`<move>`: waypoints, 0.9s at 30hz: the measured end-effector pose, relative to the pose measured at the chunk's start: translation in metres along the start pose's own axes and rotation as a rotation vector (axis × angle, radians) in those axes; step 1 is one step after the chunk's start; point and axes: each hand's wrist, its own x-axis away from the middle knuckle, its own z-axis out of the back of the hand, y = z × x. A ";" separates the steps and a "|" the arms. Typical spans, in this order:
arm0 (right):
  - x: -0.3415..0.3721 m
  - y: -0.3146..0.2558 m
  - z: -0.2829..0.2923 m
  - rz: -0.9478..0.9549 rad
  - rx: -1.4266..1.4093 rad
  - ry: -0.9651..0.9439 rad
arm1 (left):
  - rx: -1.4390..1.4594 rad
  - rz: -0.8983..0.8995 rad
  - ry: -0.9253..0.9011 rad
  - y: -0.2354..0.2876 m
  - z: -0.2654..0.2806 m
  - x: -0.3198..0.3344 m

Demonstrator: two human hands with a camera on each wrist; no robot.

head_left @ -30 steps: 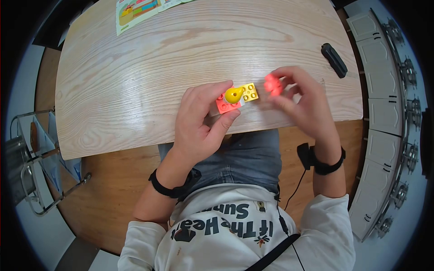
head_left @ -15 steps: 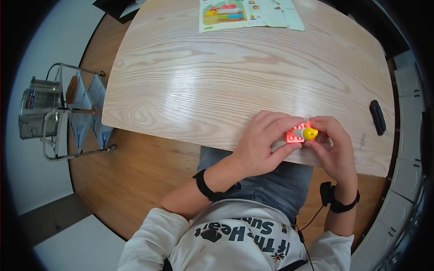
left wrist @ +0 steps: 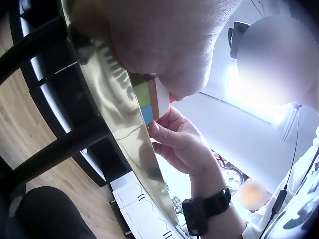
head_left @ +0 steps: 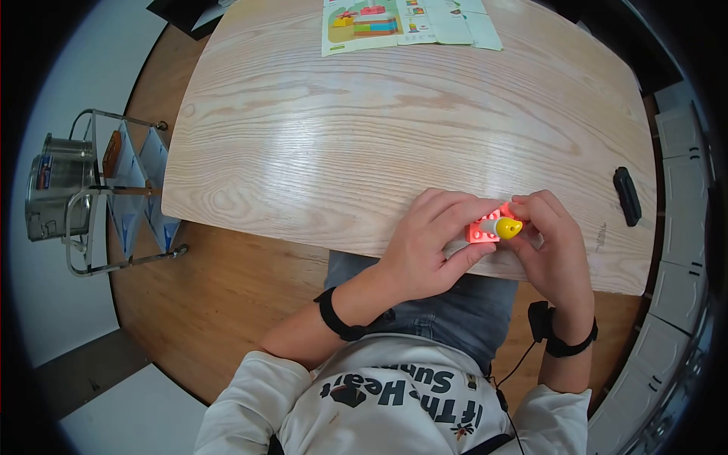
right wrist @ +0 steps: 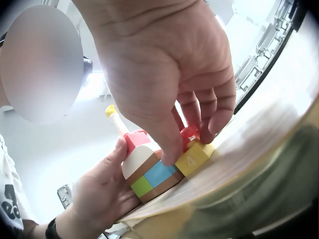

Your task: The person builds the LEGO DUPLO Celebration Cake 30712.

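My left hand (head_left: 425,241) grips a stack of toy bricks near the table's front edge. In the right wrist view it has brown layers, a green brick (right wrist: 141,187), a blue brick (right wrist: 160,173), a rounded white brick (right wrist: 137,160) and a pink-red brick (right wrist: 134,139) on top. A white candle piece with a yellow tip (head_left: 509,227) stands on it. Beside the stack's base is a yellow brick (right wrist: 195,160) marked 4. My right hand (head_left: 557,246) pinches a small red piece (right wrist: 188,132) right at the yellow brick's top; fingers partly hide it.
A picture instruction sheet (head_left: 447,26) lies at the table's far side. On the right of the table (head_left: 303,152) is a black elongated object (head_left: 627,197). A metal cart (head_left: 125,189) stands left of the table.
My right hand has brought the red piece leftward to the stack beside my left hand. Over the last half second both hands stay nearly in place. The head view has swung left.
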 end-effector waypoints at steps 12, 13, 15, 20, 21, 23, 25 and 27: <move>0.018 0.017 -0.028 0.077 -0.112 0.166 | -0.007 -0.007 0.018 0.001 -0.002 0.002; 0.019 0.018 -0.030 0.084 -0.097 0.182 | -0.010 -0.006 0.016 0.001 -0.001 0.003; 0.022 0.022 -0.030 0.109 -0.089 0.175 | -0.016 -0.006 0.015 0.002 -0.001 0.003; 0.027 0.031 -0.021 0.171 -0.022 0.289 | -0.014 -0.013 0.022 0.001 0.000 0.004; 0.030 0.033 -0.017 0.173 -0.003 0.362 | -0.013 -0.015 0.020 0.001 0.000 0.003; 0.032 0.040 -0.012 0.167 0.042 0.460 | -0.008 -0.011 0.006 0.002 0.000 0.002; 0.033 0.049 -0.013 0.154 0.090 0.504 | -0.008 -0.013 0.002 0.001 -0.001 0.001; 0.037 0.062 -0.026 0.065 0.076 0.464 | -0.009 -0.016 0.004 0.000 -0.003 0.001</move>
